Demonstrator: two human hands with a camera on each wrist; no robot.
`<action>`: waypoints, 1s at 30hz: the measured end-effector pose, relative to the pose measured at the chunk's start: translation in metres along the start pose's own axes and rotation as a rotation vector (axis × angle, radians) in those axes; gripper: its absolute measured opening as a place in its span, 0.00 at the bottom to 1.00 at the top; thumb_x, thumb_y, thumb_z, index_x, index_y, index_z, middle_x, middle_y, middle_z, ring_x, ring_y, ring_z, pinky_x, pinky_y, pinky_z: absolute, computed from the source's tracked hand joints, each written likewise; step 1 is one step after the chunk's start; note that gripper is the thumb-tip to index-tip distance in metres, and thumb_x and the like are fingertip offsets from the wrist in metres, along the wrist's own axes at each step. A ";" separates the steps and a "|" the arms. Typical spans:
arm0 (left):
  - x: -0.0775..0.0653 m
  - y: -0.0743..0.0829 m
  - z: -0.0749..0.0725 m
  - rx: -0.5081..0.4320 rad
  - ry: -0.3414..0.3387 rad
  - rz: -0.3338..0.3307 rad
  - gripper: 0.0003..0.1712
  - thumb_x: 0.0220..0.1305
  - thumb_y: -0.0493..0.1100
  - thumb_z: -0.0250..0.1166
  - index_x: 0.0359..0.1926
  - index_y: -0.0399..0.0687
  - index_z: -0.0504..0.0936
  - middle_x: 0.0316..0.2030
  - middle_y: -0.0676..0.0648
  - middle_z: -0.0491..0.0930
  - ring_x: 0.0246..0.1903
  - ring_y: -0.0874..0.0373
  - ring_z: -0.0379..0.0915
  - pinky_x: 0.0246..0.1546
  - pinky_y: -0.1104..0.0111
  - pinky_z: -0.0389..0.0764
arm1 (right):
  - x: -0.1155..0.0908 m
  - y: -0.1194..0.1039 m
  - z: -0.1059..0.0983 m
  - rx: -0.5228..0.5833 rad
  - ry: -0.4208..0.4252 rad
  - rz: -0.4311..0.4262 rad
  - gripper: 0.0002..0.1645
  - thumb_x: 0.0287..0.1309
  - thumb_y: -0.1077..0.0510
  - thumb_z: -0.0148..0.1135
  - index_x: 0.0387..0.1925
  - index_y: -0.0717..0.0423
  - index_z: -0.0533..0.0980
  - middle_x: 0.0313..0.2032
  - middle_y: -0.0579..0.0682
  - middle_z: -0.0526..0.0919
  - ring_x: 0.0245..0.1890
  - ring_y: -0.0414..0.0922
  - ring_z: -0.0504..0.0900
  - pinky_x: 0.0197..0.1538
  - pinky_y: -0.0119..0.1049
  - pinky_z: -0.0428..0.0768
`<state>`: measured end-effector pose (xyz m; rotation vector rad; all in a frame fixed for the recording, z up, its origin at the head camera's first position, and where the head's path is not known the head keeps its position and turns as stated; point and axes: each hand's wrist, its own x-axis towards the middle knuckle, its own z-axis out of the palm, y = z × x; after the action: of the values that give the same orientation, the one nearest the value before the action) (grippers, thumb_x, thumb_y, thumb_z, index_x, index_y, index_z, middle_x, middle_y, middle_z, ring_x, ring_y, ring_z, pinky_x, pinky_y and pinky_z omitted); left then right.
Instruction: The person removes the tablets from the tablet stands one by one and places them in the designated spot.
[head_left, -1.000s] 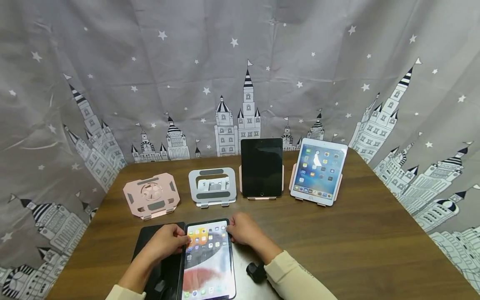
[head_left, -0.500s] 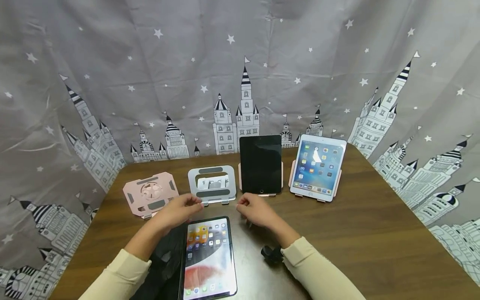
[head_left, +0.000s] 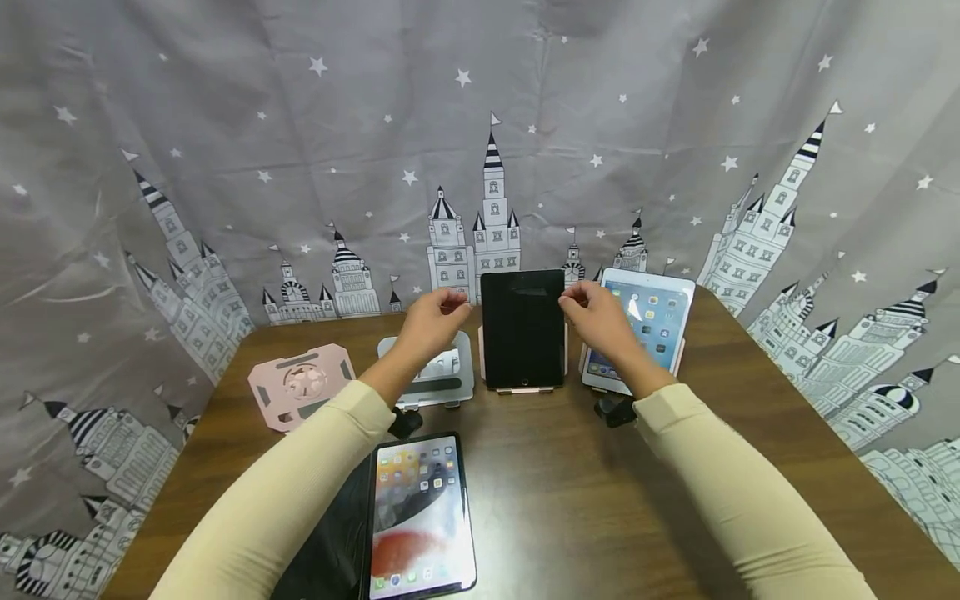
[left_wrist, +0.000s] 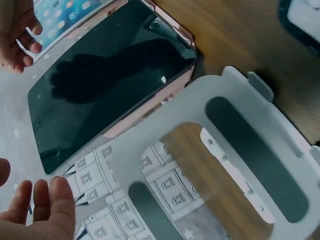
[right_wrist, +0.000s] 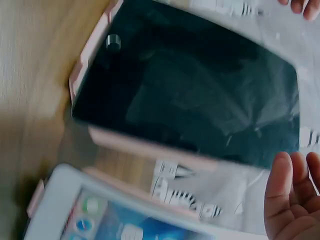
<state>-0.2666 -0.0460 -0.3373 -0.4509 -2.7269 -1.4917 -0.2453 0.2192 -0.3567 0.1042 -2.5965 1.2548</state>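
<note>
A black tablet (head_left: 522, 333) with a dark screen stands propped upright on a pink stand (head_left: 527, 390). My left hand (head_left: 433, 325) is raised beside its left edge, a small gap away, fingers loosely bent around nothing. On the opposite side, the fingertips of my right hand (head_left: 602, 323) are right at the tablet's upper right edge. The right wrist view shows that thumb (right_wrist: 280, 172) close by the tablet's corner, with nothing gripped. Behind my right hand, a white tablet (head_left: 663, 321) with a lit screen leans on another pink stand and is partly covered.
A grey stand (head_left: 438, 387) with a cut-out sits under my left forearm, and a pink stand (head_left: 300, 379) is further left. In front lies a lit tablet (head_left: 420, 525) in an open black folio case (head_left: 330, 533). A grey castle-print curtain (head_left: 360, 125) hangs behind the table.
Both hands have left the lit tablet at the front and moved up and away to either side of the black tablet. The tablets and stands stay where they were.
</note>
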 end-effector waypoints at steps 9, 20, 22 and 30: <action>0.027 0.002 0.022 0.012 0.113 0.004 0.15 0.69 0.43 0.60 0.50 0.39 0.81 0.46 0.42 0.81 0.47 0.50 0.75 0.52 0.60 0.76 | 0.020 0.018 -0.002 -0.041 -0.001 0.029 0.18 0.70 0.54 0.53 0.52 0.63 0.73 0.50 0.61 0.79 0.54 0.58 0.76 0.55 0.54 0.74; 0.042 -0.007 0.028 -0.001 0.177 -0.082 0.17 0.69 0.42 0.60 0.52 0.34 0.80 0.46 0.40 0.80 0.47 0.48 0.74 0.51 0.60 0.76 | 0.033 0.026 -0.007 -0.050 -0.060 0.033 0.20 0.72 0.54 0.52 0.57 0.64 0.71 0.53 0.61 0.78 0.56 0.59 0.75 0.58 0.54 0.72; 0.044 -0.008 0.029 0.030 0.162 -0.086 0.17 0.69 0.43 0.61 0.52 0.34 0.80 0.46 0.40 0.80 0.48 0.48 0.74 0.52 0.60 0.75 | 0.034 0.025 -0.007 -0.042 -0.056 0.032 0.20 0.72 0.54 0.53 0.57 0.64 0.71 0.53 0.61 0.78 0.57 0.59 0.75 0.58 0.54 0.73; 0.049 -0.013 0.038 0.055 0.163 -0.104 0.15 0.69 0.43 0.60 0.50 0.37 0.82 0.45 0.41 0.82 0.48 0.48 0.75 0.51 0.59 0.75 | 0.039 0.027 -0.003 0.022 -0.062 0.054 0.20 0.72 0.54 0.54 0.57 0.63 0.71 0.48 0.60 0.79 0.46 0.55 0.80 0.44 0.45 0.79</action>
<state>-0.3119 -0.0091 -0.3619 -0.1793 -2.6922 -1.4016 -0.2869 0.2406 -0.3652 0.0786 -2.6552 1.3183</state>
